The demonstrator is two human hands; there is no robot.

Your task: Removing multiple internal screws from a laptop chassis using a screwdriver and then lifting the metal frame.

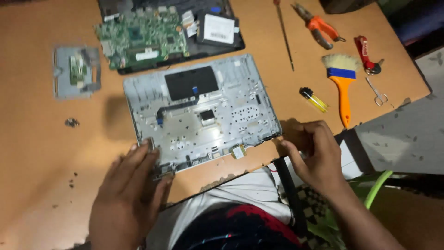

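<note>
At the near edge of the tabletop (41, 153), the left hand (127, 199) is lying flat with fingers spread apart on the near left corner of the silver laptop shell (203, 115), pressing on it rather than clamping. The right hand (312, 155) is curling at the shell's near right corner, fingertips drawn together there; whether they are pinching anything, I cannot tell. Further back, a green circuit board (143, 39) is sitting in a black laptop base (226, 44) by the far edge. Toward the right edge, an orange-handled brush (343, 85), pliers (319, 28) and small scissors (378, 92) are lying.
</note>
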